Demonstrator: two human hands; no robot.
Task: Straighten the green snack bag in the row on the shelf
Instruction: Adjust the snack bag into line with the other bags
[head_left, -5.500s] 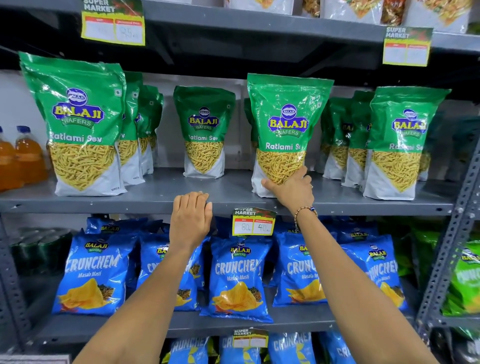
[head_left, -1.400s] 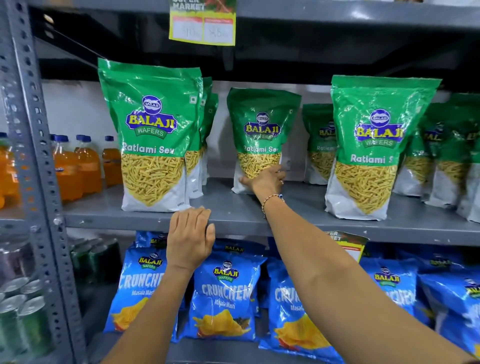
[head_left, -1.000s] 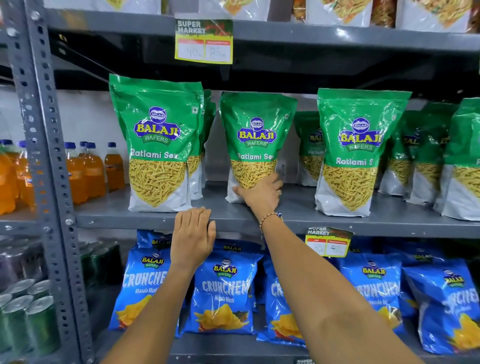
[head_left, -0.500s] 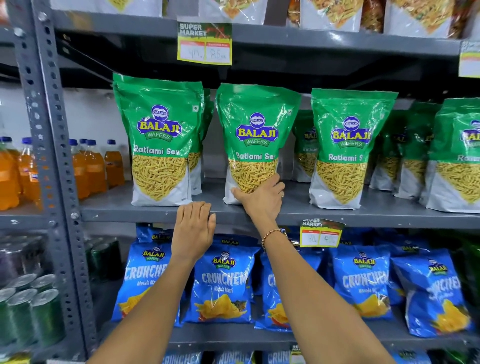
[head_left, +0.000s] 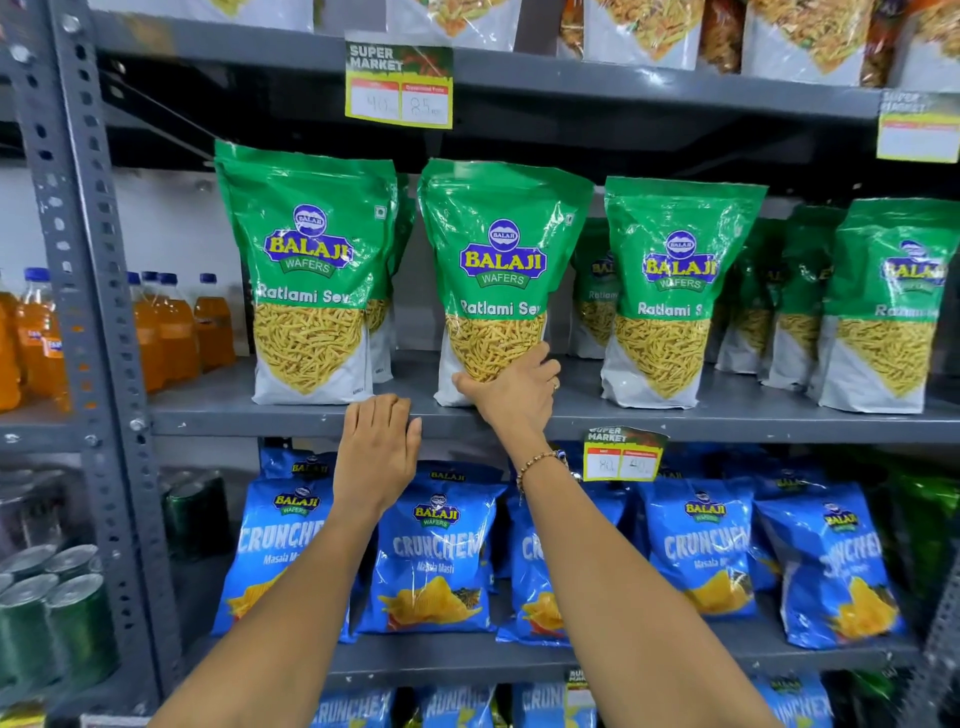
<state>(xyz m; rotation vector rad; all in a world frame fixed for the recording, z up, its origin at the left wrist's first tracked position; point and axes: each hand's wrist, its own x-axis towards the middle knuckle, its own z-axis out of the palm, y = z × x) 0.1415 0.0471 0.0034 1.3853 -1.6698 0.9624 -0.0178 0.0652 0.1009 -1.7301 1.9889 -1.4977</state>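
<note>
A green Balaji Ratlami Sev snack bag (head_left: 498, 260) stands upright at the front edge of the grey middle shelf (head_left: 727, 423), second in a row of like bags. My right hand (head_left: 514, 389) grips its lower right corner, fingers wrapped around the base. To its left stands another green bag (head_left: 306, 270), to its right a third (head_left: 670, 291). My left hand (head_left: 379, 447) rests flat on the shelf's front lip, between the first two bags, holding nothing.
More green bags (head_left: 883, 306) fill the shelf's right side and back. Blue Crunchem bags (head_left: 431, 551) line the shelf below. Orange drink bottles (head_left: 171, 332) and green cans (head_left: 62, 613) sit left of the perforated upright post (head_left: 88, 312). Price tags (head_left: 399, 85) hang from shelf edges.
My right hand has drawn the green bag forward from the back of the shelf to the front edge, level with its neighbours. My left hand has stayed on the shelf lip.
</note>
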